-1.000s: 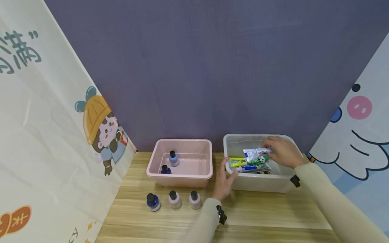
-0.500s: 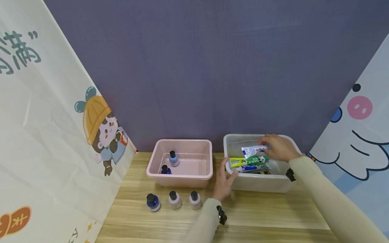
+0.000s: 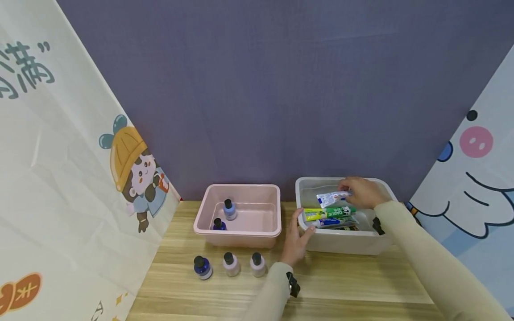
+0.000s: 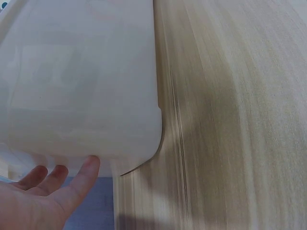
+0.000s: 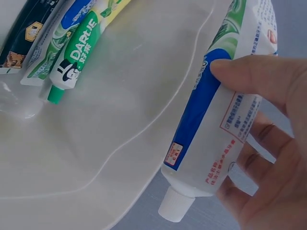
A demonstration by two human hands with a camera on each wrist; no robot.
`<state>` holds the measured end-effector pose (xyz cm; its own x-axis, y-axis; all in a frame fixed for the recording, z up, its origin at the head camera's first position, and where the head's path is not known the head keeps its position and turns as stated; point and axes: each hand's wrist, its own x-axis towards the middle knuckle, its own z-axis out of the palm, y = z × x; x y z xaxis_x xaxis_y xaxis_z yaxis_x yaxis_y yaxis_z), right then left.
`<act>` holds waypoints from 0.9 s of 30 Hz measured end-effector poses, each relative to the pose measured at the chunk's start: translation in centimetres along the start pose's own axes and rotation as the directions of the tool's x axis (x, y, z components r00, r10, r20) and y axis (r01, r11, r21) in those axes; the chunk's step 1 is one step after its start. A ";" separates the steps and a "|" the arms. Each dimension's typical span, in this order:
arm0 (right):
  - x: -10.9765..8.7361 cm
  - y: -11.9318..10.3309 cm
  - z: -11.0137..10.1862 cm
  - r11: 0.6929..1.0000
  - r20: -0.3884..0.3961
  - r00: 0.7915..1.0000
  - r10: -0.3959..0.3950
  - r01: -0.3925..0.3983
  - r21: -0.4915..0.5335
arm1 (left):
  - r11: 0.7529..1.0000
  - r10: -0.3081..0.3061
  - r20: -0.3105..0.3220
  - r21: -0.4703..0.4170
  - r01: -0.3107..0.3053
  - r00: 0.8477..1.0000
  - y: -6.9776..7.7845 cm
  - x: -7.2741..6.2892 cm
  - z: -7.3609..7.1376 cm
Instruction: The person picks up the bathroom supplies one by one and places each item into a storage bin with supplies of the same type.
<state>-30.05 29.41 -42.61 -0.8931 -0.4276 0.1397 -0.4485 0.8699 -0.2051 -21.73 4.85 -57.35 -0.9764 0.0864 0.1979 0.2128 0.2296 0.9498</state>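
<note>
In the head view my right hand [image 3: 363, 192] is over the white bin [image 3: 341, 243], pinching a white and blue toothpaste tube [image 3: 332, 198]. The right wrist view shows my thumb lying across this tube [image 5: 206, 124], its white cap pointing down. My left hand [image 3: 295, 240] holds the bin's near left corner, thumb at the front rim. Its other fingertips touch the outer side wall in the left wrist view. Lying inside the bin are a green and yellow DARLIE tube [image 3: 329, 213], a blue and white tube [image 3: 331, 222] and a dark packet [image 5: 26, 36].
Left of the white bin stands a pink bin [image 3: 241, 240] holding a light blue bottle [image 3: 230, 211] and a dark blue bottle [image 3: 219, 225]. Before it stand another dark blue bottle [image 3: 203, 268] and two pale pink bottles [image 3: 231, 265]. A dark cloth wall [image 3: 249, 102] rises behind.
My right hand has shifted slightly left and toward the back of the white bin, carrying the toothpaste tube away from the others. The left hand has stayed at the corner.
</note>
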 end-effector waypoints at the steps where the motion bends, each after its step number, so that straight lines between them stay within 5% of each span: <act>1: 0.2 0.1 0.1 1.000 0.004 1.000 0.000 0.000 0.001 | 1.000 -0.002 -0.001 0.000 0.002 1.000 0.0 0.0 0.0; 27: 3.1 2.1 2.8 0.994 0.176 0.980 0.091 -0.099 0.040 | 1.000 -0.009 0.008 0.025 0.009 1.000 -0.2 0.1 0.1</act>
<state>-33.84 29.27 -45.31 -0.9221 -0.3833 -0.0523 -0.3585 0.8975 -0.2567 -21.90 4.89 -57.49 -0.9779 0.0920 0.1876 0.2053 0.2543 0.9451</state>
